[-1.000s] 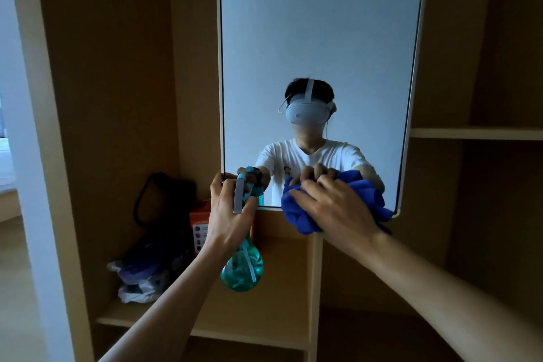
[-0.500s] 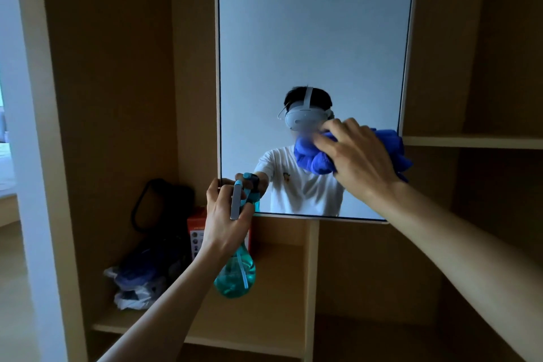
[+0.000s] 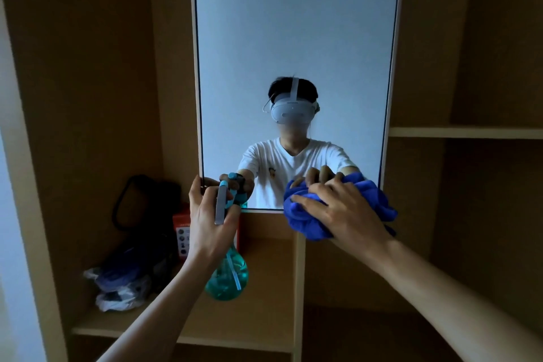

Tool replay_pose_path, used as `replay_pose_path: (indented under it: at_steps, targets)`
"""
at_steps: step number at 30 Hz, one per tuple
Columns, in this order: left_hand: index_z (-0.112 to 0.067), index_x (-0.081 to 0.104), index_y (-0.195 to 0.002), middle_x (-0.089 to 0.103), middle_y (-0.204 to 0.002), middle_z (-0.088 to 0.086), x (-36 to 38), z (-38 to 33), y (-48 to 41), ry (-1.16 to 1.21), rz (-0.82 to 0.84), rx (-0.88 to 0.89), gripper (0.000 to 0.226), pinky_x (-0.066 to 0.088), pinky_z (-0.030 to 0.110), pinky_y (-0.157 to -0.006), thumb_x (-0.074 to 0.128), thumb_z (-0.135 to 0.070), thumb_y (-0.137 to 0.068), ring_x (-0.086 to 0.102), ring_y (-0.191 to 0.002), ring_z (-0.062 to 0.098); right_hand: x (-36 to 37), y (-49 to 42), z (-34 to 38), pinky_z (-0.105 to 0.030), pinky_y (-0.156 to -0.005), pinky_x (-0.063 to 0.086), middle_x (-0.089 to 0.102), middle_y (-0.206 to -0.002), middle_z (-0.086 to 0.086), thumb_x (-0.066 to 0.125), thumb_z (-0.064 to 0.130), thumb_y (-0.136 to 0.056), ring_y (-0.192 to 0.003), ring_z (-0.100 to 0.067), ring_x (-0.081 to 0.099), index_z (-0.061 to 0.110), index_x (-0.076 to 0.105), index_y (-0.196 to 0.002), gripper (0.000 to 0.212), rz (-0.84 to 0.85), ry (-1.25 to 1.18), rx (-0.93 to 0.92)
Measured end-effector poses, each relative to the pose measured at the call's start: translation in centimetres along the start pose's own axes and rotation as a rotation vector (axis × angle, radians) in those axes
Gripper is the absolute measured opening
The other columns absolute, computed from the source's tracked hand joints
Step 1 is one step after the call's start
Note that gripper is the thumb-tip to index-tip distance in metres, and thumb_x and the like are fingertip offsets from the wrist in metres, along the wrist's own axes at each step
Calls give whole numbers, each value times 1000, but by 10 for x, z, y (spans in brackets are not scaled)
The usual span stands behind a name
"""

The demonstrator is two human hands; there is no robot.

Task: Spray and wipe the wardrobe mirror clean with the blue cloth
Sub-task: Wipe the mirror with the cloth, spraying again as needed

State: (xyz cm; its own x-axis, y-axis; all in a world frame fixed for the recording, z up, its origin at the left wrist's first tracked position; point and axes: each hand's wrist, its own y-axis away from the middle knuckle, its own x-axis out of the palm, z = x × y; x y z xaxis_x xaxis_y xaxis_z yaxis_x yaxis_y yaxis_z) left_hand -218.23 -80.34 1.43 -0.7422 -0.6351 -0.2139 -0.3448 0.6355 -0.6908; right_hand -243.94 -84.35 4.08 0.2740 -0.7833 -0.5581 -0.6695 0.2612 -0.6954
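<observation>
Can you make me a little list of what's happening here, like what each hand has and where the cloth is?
Sprayer: the left hand grips the teal spray bottle, near the lower left corner of the mirror
Wiper: the right hand holds the bunched blue cloth
Cloth spot: the mirror's lower right corner, overlapping its bottom edge
Mirror: tall, set in a wooden wardrobe
Left shelf: orange box, dark bag, plastic bags

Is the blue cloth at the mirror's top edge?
No, the right hand holds the blue cloth at the mirror's bottom right corner.
</observation>
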Motion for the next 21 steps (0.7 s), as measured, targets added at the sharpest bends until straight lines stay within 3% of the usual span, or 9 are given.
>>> replay_pose_path:
  at_steps: [7,10,14,17,21]
  targets:
    - [-19,58,-108,22,-164,-1,-10,-5,-1,-19,50,1,28,41,39,-101,60,-32,-84,43,-136,27,-16,-15,-8,-47,-75,48,60,-117,-13,69,9,-82,-93,-33,56,21,58,-129,50,9,22,-11]
    - [-21,56,-112,24,-162,-1,-13,-6,-1,-21,56,-6,25,38,35,-98,64,-27,-89,42,-130,17,-34,-32,-24,-46,-75,47,61,-115,-17,73,-1,-69,-91,-35,56,16,63,-125,60,-72,46,49]
    - [-13,58,-115,30,-155,1,-13,-5,-3,-40,40,37,34,33,29,-95,62,-30,-85,37,-118,4,-60,-61,-62,-48,-75,46,58,-113,-12,71,-2,-67,-92,-35,52,17,60,-129,66,-128,77,117]
    - [-10,58,-113,28,-158,4,-9,0,-3,-62,15,40,24,32,30,-96,67,-17,-92,36,-120,8,-65,-65,-75,-50,-77,47,58,-113,-11,66,-3,-69,-93,-34,50,18,61,-128,63,-147,70,105]
    - [-12,58,-109,29,-158,4,-6,1,-2,-76,10,63,38,34,32,-95,57,-36,-79,41,-125,12,-52,-49,-74,-50,-80,47,57,-116,-9,63,4,-70,-95,-32,50,23,53,-130,63,-151,40,75]
